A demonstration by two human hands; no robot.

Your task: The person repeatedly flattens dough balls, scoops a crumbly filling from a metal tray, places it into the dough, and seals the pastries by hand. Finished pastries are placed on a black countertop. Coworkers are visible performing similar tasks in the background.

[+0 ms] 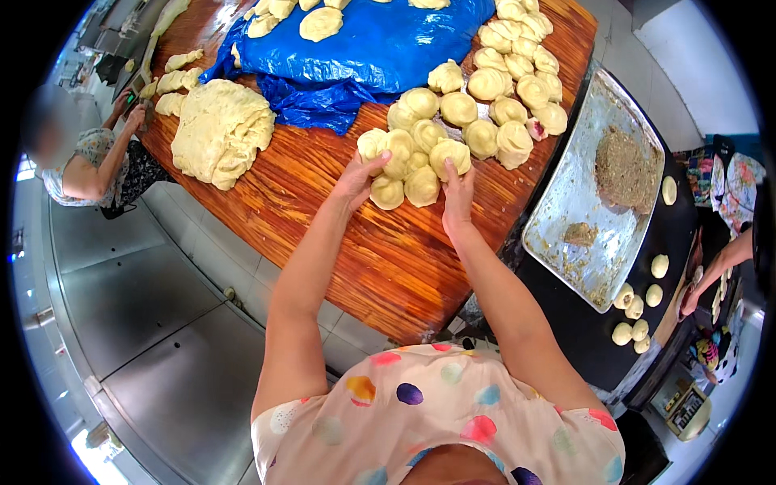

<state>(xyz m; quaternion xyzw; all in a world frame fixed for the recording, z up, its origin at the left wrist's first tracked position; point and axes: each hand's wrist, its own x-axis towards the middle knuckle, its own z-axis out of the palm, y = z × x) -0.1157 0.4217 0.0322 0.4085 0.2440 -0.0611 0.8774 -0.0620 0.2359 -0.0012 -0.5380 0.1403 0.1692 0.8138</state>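
Between my hands sits a cluster of pale yellow dough balls point(421, 187), several of them pressed side by side on the wooden table point(347, 267). My left hand point(356, 179) grips the cluster's left side, its thumb lying over one ball. On the opposite side my right hand point(458, 198) is curled against the outer balls, thumb on top. Both hands' undersides and some fingertips are hidden by dough. Just beyond, more round dough pieces point(513, 144) with swirled tops spread toward the table's far right.
A large dough slab point(222, 133) lies at left, beside blue plastic sheeting point(347, 48) with dough pieces on top. At right, a metal tray point(562, 202) holds brown crumbly filling point(626, 170); small dough balls point(653, 295) rest on the black surface. Other people point(97, 166) work at both sides.
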